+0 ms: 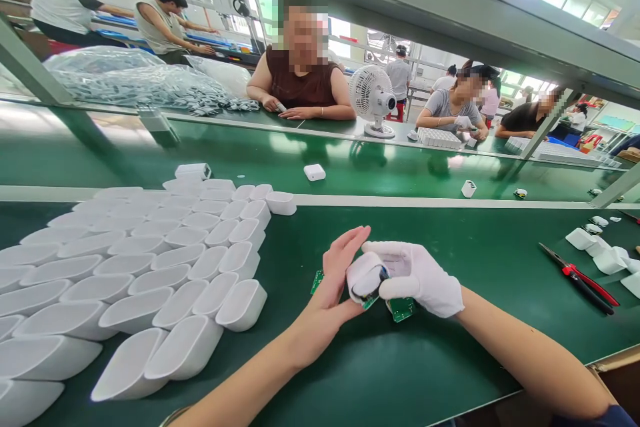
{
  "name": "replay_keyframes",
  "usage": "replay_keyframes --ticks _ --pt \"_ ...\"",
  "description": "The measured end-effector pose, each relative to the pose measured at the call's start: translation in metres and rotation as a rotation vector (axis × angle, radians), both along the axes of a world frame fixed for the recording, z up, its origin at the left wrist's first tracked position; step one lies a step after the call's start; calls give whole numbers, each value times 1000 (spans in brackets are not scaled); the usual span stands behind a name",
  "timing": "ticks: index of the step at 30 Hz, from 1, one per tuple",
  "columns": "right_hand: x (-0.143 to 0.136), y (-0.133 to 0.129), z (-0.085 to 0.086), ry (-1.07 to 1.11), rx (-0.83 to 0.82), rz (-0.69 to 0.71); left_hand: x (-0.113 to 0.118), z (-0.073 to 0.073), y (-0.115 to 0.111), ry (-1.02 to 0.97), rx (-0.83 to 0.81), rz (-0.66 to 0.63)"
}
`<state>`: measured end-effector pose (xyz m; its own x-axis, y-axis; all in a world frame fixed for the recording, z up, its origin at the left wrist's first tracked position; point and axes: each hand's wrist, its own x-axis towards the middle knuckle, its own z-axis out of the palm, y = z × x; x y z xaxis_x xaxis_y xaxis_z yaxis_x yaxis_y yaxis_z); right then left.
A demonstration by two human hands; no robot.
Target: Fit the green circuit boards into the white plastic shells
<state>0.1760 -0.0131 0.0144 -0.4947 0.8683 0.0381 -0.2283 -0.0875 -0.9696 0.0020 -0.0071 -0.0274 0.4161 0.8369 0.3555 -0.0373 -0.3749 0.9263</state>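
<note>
Housing in work: white plastic housing [365, 273], held between my two hands above the green bench mat [440, 380], its open end turned toward my right; green circuit board [371, 301] shows at its lower edge; my bare left hand [330, 293] closed around its left side, fingers up, thumb beneath; my gloved right hand [420, 278] pinching the open end, fingers curved and thumb partly spread; a loose circuit board [402, 309] below the glove; white shells [241, 305] in rows at left; red-and-black pliers [583, 278] well apart at right.
</note>
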Motion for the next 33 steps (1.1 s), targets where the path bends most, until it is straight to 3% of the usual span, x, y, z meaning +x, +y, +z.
replay_keyframes --ticks 5,11,14,23,33 --pt "-2 2 -10 37 11 -370 6 13 2 -197 -376 -63" --pt "-11 -4 -9 -46 18 -532 11 26 -1 -274 -566 -16" --pt "-13 -5 -9 -56 24 -543 11 28 -3 -287 -596 2" --pt "-11 0 -16 23 -29 -386 11 31 -2 -316 -645 47" --pt "-13 -3 -7 -143 -115 -506 11 33 -2 -142 -612 1"
